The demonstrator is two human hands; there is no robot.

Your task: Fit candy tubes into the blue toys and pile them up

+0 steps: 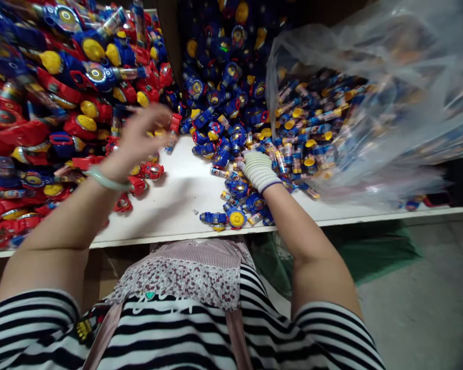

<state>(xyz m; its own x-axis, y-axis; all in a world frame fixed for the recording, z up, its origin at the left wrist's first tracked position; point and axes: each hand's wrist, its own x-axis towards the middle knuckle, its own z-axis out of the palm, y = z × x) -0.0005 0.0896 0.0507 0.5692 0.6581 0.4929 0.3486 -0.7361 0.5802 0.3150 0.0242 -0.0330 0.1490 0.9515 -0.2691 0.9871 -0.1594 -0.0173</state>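
My left hand (148,131), bare with a pale bangle at the wrist, is blurred over the left part of the white table. Its fingers look stretched out and apart. Just past the fingertips is a red toy piece (175,122), with a small printed tube (170,144) below it; whether the fingers touch it is unclear. My right hand (259,169) wears a striped glove and reaches down among blue toy watches (237,187) and small printed tubes (280,162). Its fingers are curled together, and anything in them is hidden. Left of it lies another tube (219,172).
Red and blue toys with yellow discs form a large heap (61,97) at the left. More blue toys (231,77) fill the back. A clear plastic bag (401,103) of tubes spreads over the right. The white table (177,190) ends close to my apron.
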